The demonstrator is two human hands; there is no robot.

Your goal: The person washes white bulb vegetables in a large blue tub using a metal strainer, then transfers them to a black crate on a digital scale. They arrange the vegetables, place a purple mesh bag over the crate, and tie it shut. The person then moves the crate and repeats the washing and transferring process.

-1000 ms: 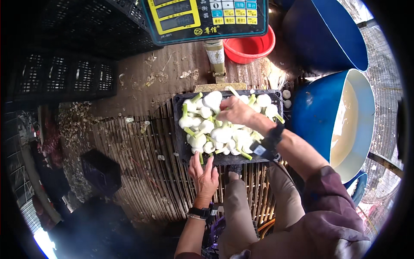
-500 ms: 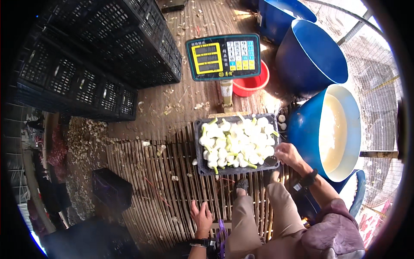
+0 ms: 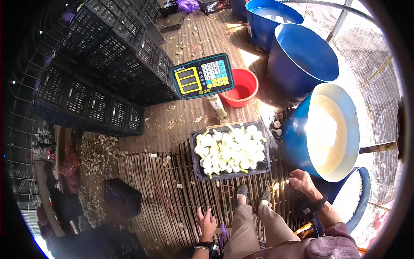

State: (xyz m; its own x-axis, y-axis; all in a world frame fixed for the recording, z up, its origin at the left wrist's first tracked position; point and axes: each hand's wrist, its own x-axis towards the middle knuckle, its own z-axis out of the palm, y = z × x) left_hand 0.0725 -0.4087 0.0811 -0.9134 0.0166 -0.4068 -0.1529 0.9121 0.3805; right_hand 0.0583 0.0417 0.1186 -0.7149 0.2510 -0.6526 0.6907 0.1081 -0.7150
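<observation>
White garlic bulbs (image 3: 230,149) with short green stems fill a black plastic crate (image 3: 199,176) in front of me, at the foot of a digital scale (image 3: 202,77). My right hand (image 3: 303,181) is off the crate's near right corner, beside the blue tub of cloudy liquid. Its fingers are curled together and no item shows in them. Low in the view, my left hand (image 3: 207,223) hovers over the slatted floor with its fingers apart, holding nothing. Each wrist wears a dark band.
Stacked black crates (image 3: 97,103) stand at the left. A red bucket (image 3: 241,88) sits behind the scale. Along the right are a blue tub (image 3: 302,54), the tub of cloudy liquid (image 3: 332,134) and a lower tub (image 3: 360,203) with white contents. Loose bulbs (image 3: 277,128) lie right of the crate.
My right hand has come away from the crate's right edge toward me and rightward. My left hand stays low and open. The view has shifted and tilted, showing more of the far floor.
</observation>
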